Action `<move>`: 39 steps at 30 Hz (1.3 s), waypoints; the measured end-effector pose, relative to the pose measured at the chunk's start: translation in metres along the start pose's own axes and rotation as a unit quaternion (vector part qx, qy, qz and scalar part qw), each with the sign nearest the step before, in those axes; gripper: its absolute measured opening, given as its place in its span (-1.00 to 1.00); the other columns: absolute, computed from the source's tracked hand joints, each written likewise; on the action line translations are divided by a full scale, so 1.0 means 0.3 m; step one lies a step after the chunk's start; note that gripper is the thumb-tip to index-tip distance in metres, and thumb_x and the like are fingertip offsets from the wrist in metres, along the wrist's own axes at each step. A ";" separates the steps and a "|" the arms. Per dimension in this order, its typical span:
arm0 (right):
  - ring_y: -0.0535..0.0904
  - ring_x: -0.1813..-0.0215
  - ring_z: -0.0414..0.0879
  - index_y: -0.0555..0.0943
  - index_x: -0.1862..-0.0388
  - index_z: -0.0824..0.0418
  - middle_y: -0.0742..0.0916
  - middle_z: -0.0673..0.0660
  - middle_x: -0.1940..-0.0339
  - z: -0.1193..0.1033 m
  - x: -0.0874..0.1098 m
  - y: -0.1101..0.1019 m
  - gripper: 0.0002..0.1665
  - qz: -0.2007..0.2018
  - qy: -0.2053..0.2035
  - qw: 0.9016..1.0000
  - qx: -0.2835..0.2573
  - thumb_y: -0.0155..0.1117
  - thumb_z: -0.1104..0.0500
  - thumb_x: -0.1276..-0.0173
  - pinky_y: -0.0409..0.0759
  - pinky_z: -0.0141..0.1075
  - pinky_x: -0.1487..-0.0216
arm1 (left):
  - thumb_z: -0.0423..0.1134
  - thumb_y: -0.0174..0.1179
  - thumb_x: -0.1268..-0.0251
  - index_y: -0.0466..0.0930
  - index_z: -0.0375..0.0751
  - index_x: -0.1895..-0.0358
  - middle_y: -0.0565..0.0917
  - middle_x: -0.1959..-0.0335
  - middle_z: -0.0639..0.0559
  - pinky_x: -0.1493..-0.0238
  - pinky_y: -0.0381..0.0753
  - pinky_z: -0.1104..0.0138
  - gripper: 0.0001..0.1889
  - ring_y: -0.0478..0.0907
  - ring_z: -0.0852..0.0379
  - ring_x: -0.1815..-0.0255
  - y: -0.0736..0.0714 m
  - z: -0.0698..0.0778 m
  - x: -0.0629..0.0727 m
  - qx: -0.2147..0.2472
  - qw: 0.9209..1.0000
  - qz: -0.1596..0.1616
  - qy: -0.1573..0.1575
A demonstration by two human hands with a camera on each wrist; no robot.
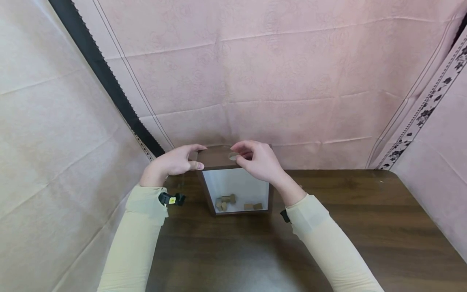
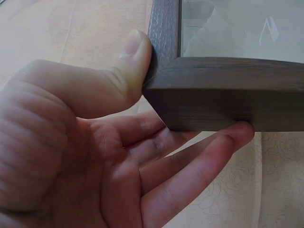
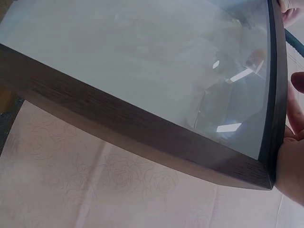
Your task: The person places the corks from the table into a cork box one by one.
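A shadow box (image 1: 214, 157) with a dark wooden frame and a clear front stands upright on the table, several corks (image 1: 226, 199) lying at its bottom. My left hand (image 1: 175, 160) holds its upper left corner. In the left wrist view the thumb (image 2: 135, 52) presses on the frame's front edge and the fingers (image 2: 190, 175) reach along its side. Above the box's top, toward the right, is my right hand (image 1: 258, 160), its thumb and index finger bent around a pale round spot (image 1: 232, 156). I cannot tell whether they pinch anything.
The brown wooden table (image 1: 346, 227) extends in front and to the right. Pale patterned cloth (image 1: 277, 81) hangs right behind the box, and another cloth (image 1: 54, 154) hangs on the left. Each wrist wears a black strap (image 1: 171, 199).
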State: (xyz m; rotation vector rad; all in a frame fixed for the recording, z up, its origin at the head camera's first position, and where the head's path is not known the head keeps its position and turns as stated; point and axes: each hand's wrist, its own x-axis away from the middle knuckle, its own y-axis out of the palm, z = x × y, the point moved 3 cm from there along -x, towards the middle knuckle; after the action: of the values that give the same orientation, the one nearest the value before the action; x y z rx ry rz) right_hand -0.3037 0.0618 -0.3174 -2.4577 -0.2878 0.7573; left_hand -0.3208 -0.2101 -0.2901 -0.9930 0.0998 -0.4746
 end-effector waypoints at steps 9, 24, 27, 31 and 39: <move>0.73 0.09 -0.12 0.76 -0.17 0.14 0.82 0.04 -0.02 0.009 0.027 -0.019 -0.71 0.003 -0.022 0.998 -0.062 0.36 0.20 -0.52 0.73 -0.11 0.03 | -0.16 0.32 -0.55 0.26 -0.13 -0.67 0.24 -0.67 -0.27 -0.53 0.18 -0.36 -0.27 0.17 -0.36 -0.64 0.003 -0.003 -0.006 0.002 1.000 -0.001 0.003; 0.72 0.01 -0.03 0.71 -0.14 0.32 0.76 0.34 -0.05 0.076 0.217 -0.099 -0.75 0.043 -0.048 0.974 -0.218 0.31 0.37 -0.55 0.70 -0.30 -0.03 | -0.13 0.31 -0.56 0.27 -0.11 -0.67 0.24 -0.67 -0.27 -0.52 0.20 -0.36 -0.28 0.19 -0.36 -0.62 0.007 -0.018 0.004 -0.003 1.000 0.002 0.005; 0.73 0.06 -0.03 0.69 -0.13 0.39 0.77 0.29 0.00 0.120 0.263 -0.117 -0.77 0.056 -0.041 0.969 -0.236 0.27 0.39 -0.57 0.70 -0.33 0.03 | -0.14 0.32 -0.56 0.28 -0.09 -0.67 0.25 -0.67 -0.26 -0.52 0.21 -0.36 -0.29 0.20 -0.36 -0.62 0.005 -0.019 0.005 -0.009 1.000 0.003 0.004; 0.73 0.12 -0.07 0.68 -0.11 0.45 0.80 0.19 0.01 0.192 0.315 -0.136 -0.79 0.082 -0.029 0.965 -0.247 0.23 0.41 -0.59 0.70 -0.34 0.09 | -0.15 0.32 -0.55 0.28 -0.07 -0.67 0.27 -0.66 -0.25 -0.52 0.22 -0.35 -0.29 0.22 -0.37 -0.61 0.000 -0.020 0.006 -0.011 1.000 0.003 0.004; 0.74 0.12 -0.05 0.68 -0.16 0.39 0.81 0.08 0.02 0.357 0.426 -0.153 -0.75 0.063 0.065 0.974 -0.208 0.28 0.29 -0.61 0.72 -0.31 0.10 | -0.14 0.32 -0.56 0.26 -0.15 -0.67 0.25 -0.67 -0.26 -0.53 0.19 -0.34 -0.27 0.19 -0.37 -0.63 -0.001 -0.011 0.000 -0.008 1.000 0.004 0.013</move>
State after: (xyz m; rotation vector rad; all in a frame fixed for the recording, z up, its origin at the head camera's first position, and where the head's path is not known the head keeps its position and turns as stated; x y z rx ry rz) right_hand -0.2622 0.1915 -0.4240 -2.9310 -0.2640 0.6312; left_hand -0.3220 -0.2129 -0.2917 -1.0014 0.1297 -0.4807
